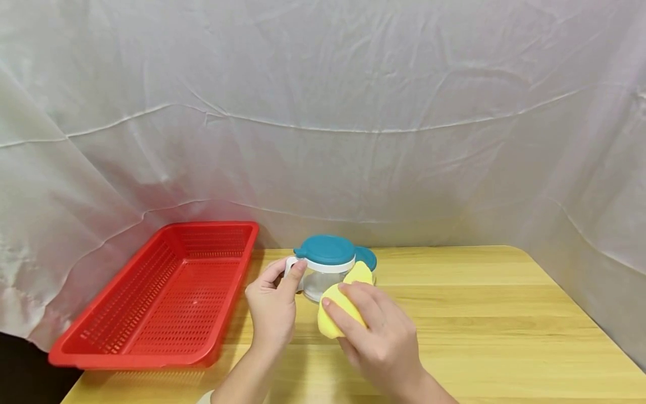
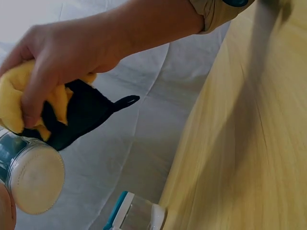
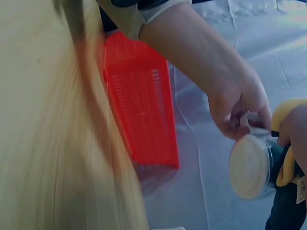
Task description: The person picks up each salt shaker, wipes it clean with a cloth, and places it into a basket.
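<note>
A clear glass jar (image 1: 317, 284) with a blue lid (image 1: 327, 249) and a white collar is held up above the table, slightly tilted. My left hand (image 1: 272, 308) grips it by its white handle, thumb on top. Against the jar's right side, my right hand (image 1: 383, 336) holds a bunched yellow cloth (image 1: 335, 317), which hides part of the glass. The left wrist view shows the cloth's dark side (image 2: 88, 112) with a loop, and the jar's round base (image 2: 38, 179). Behind the held jar stands a second blue-lidded jar (image 2: 136, 213), mostly hidden in the head view.
A red plastic basket (image 1: 214, 345) with slotted walls stands on the left of the wooden table (image 1: 479, 325). Grey-white fabric (image 1: 323, 168) hangs behind the table and along its sides.
</note>
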`<state>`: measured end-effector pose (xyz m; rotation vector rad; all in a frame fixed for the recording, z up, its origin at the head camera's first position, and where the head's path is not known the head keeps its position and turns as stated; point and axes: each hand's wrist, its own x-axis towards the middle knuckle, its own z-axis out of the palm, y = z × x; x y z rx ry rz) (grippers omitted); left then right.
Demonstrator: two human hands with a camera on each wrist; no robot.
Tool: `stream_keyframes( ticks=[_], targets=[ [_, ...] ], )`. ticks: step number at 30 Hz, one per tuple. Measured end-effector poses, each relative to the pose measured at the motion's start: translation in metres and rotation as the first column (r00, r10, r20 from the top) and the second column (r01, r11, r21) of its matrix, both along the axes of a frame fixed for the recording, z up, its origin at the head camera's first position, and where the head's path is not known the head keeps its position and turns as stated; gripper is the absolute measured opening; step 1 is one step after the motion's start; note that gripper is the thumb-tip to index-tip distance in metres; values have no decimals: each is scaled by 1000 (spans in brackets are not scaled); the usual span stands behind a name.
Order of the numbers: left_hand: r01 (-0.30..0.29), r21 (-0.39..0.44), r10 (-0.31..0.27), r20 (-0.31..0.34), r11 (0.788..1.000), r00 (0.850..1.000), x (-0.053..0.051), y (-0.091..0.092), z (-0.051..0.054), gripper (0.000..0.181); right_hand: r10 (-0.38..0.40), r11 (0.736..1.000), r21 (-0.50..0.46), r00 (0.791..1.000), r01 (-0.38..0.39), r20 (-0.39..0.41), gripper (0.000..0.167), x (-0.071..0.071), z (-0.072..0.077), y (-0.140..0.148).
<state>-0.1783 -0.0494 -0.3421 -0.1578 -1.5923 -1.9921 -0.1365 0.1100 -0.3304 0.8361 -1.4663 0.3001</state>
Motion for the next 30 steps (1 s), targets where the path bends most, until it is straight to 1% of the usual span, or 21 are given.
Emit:
stream_keyframes(
  ticks=[2,5,7,9,11,13,14,16,19,22,25,27,30],
  targets=[
    [0,-15,0,4,1000,1000,1,1,0,18,23,1000,13,1000,-23,-7,18,1,2,0],
    [7,-33,-7,3,999,1000,1,1,0,19,42,999,-16,999,-42,15,19,-1,4,3],
    [18,-35,-18,4,999,1000,2,1,1,20,48,998,-43,996,-45,70,21,-3,4,7],
    [41,-18,-40,21,999,999,1,0,1,21,62,996,-67,988,-53,138,25,-5,2,12],
    [77,23,-78,44,997,996,0,-1,1,22,76,996,-71,974,-62,214,30,-7,0,18],
    [122,82,-128,75,989,989,-2,-4,3,19,98,994,-69,957,-82,275,33,-9,-2,23],
    [152,111,-162,88,982,983,-3,-5,4,16,117,993,-69,948,-100,297,34,-10,-3,26],
    [213,166,-233,113,963,966,-5,-10,6,10,141,990,-66,936,-126,322,32,-12,-5,30],
    [300,206,-330,135,931,934,-8,-18,8,19,176,984,-67,928,-162,327,27,-16,-5,33],
    [372,219,-405,131,902,905,-11,-25,9,25,201,979,-76,926,-187,320,26,-18,-6,34],
    [424,226,-458,122,877,881,-13,-28,8,25,210,977,-100,921,-187,329,28,-20,-7,34],
    [448,227,-481,120,865,868,-13,-29,7,24,208,977,-123,918,-176,338,32,-21,-8,35],
    [461,212,-491,124,862,862,-14,-29,5,23,196,976,-161,914,-147,356,39,-22,-9,37]
  ],
)
